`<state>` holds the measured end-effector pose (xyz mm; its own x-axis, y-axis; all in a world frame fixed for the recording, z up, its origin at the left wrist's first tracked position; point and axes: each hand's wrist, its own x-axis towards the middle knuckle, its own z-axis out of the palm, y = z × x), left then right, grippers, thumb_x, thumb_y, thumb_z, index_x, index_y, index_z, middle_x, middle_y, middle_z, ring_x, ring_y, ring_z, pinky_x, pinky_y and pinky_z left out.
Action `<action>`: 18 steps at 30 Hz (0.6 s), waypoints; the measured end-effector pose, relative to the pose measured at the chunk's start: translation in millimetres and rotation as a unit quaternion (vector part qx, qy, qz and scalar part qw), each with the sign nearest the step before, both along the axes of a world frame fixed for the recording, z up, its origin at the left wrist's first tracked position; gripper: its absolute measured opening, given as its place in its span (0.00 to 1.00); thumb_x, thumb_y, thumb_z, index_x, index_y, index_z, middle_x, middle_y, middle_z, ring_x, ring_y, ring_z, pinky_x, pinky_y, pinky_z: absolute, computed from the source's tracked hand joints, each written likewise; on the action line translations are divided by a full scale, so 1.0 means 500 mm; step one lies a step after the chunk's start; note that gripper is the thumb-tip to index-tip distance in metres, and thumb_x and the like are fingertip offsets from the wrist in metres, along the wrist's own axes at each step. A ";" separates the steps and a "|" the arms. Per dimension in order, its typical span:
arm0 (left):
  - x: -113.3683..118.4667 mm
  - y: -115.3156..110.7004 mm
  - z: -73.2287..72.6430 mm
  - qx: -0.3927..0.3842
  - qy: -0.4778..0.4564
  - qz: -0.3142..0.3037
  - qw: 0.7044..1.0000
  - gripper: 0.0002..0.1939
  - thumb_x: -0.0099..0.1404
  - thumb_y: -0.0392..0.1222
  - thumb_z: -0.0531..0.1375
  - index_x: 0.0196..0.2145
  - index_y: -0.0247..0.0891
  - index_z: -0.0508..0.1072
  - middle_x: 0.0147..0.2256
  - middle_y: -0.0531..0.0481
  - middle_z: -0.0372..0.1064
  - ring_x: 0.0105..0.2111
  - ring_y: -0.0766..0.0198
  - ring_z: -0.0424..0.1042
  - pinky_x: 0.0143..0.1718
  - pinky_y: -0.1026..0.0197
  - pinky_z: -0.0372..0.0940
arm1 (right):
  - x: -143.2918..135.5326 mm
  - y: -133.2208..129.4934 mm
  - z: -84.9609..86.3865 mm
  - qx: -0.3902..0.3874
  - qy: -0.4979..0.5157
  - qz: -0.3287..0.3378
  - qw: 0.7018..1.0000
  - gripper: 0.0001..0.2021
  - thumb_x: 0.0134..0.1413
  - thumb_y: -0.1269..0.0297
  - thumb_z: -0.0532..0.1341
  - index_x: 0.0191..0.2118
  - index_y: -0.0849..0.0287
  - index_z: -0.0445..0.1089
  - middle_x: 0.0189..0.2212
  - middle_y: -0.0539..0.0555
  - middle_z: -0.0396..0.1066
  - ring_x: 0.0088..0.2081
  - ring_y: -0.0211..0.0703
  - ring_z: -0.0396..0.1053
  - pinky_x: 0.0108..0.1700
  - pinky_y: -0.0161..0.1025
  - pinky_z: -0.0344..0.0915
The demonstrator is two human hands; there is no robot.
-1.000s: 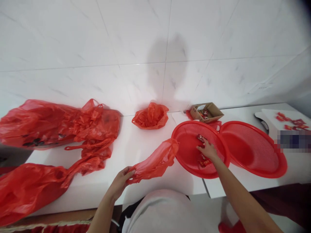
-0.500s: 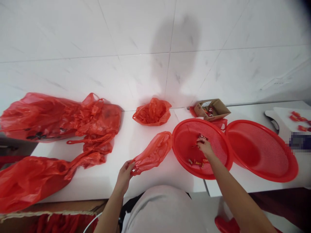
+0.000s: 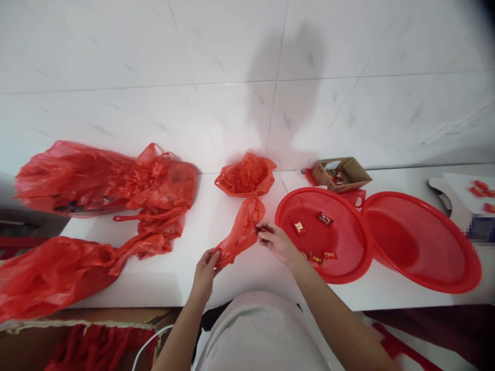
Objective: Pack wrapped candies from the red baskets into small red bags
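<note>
My left hand (image 3: pixel 205 267) pinches the near end of a small red plastic bag (image 3: pixel 242 229) that lies on the white counter (image 3: pixel 216 278). My right hand (image 3: pixel 275 240) is at the bag's right side, fingers closed on its edge with a small dark wrapped candy at the fingertips. Just right of that hand sits a red mesh basket (image 3: pixel 348 257) with several small red wrapped candies (image 3: pixel 298 226) loose in it.
A second red mesh basket (image 3: pixel 421 242) overlaps the first on the right. A small open cardboard box (image 3: pixel 342 174) and a filled red bag (image 3: pixel 246 176) stand by the tiled wall. Large red plastic bags (image 3: pixel 108 180) cover the counter's left. More candies (image 3: pixel 481 186) lie far right.
My right hand left the basket and moved left to the small bag's edge. The bag has been drawn up into a more upright, bunched shape. My left hand kept its hold.
</note>
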<state>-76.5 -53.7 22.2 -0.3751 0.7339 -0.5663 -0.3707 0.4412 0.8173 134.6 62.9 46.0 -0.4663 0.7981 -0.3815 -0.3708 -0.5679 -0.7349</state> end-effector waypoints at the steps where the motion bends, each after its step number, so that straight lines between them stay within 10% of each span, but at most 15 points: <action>1: 0.003 -0.002 0.000 0.002 0.004 -0.005 1.000 0.22 0.52 0.54 0.67 0.39 0.37 0.73 0.35 0.50 0.72 0.35 0.65 0.71 0.40 0.60 0.68 | -0.025 -0.007 -0.005 -0.013 0.000 0.023 1.000 0.14 0.38 0.67 0.69 0.36 0.55 0.71 0.35 0.49 0.71 0.29 0.34 0.67 0.35 0.36 0.62; 11: -0.002 -0.020 -0.014 0.010 0.001 0.033 0.999 0.22 0.52 0.55 0.66 0.38 0.37 0.72 0.38 0.49 0.71 0.38 0.62 0.73 0.43 0.56 0.69 | -0.105 -0.015 -0.104 -0.070 -0.115 0.015 0.991 0.22 0.36 0.70 0.64 0.44 0.54 0.69 0.46 0.54 0.71 0.43 0.43 0.70 0.46 0.41 0.66; 18: -0.009 -0.022 -0.024 0.004 0.002 0.050 0.999 0.21 0.52 0.54 0.66 0.38 0.37 0.71 0.37 0.49 0.72 0.37 0.62 0.74 0.43 0.55 0.69 | -0.098 -0.008 -0.097 -0.055 -0.144 0.039 0.987 0.26 0.47 0.54 0.64 0.54 0.50 0.63 0.55 0.55 0.65 0.51 0.47 0.67 0.49 0.44 0.66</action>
<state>-81.1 -64.4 10.2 -0.4494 0.6968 -0.5590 -0.4101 0.3950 0.8221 85.7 59.0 -2.3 -0.3842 0.7103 -0.5898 -0.1064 -0.6687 -0.7359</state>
